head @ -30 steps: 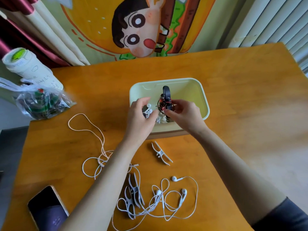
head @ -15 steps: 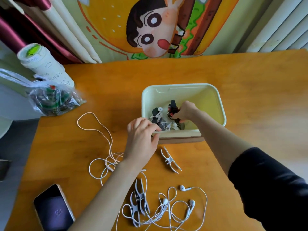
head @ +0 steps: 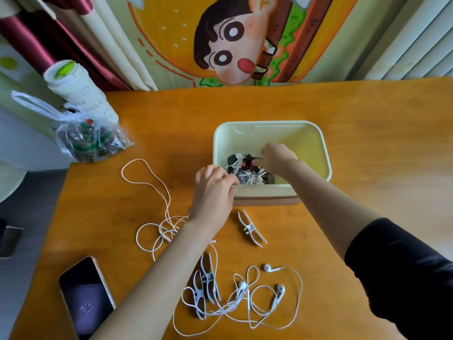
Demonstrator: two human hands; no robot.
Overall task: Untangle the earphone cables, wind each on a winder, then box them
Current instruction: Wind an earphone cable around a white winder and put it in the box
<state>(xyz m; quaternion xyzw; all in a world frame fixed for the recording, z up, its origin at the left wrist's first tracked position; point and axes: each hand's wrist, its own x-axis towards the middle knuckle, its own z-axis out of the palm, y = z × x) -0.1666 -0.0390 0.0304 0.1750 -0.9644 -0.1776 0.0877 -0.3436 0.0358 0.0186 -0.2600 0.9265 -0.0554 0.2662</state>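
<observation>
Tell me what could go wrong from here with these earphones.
Your right hand holds the black bundle among the wound sets in the box; cables there could snag together. Your left forearm crosses the loose white earphones and might drag them into a tighter tangle.

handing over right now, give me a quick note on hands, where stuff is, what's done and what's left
Left hand grips the box by its near rim. Right hand is inside it, holding a black wound earphone beside wound white ones.
Done: those sets are boxed.
Left: tangled white earphones with spare winders at the near edge, a loose cable at left, one empty winder before the box.
</observation>
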